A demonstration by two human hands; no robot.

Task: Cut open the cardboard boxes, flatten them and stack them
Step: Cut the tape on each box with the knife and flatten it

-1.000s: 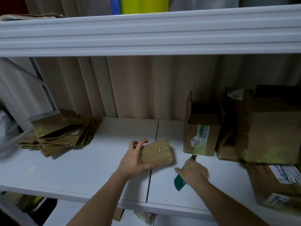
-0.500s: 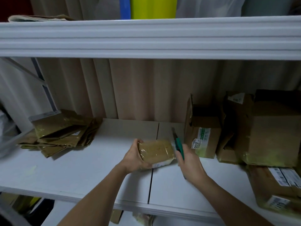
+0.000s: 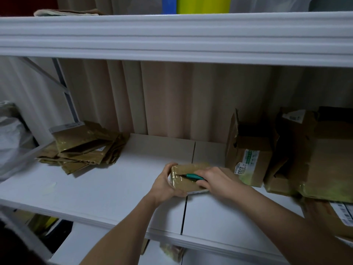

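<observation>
Small taped box (image 3: 188,176): held on white shelf (image 3: 107,188), centre front, straddling the panel seam. Left hand (image 3: 165,183): fingers curled round the box's left end, apparently bracing it against the blade. Right hand (image 3: 214,180): closed round green-handled cutter (image 3: 192,176), tip laid at the tape near the left edge, presumably for slitting. Flattened stack (image 3: 84,148): far left, well apart. Unopened boxes (image 3: 248,161): right, near.

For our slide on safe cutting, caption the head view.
Left hand steadies a small taped brown cardboard box on the white shelf while the right hand draws a green-handled cutter across it.
</observation>
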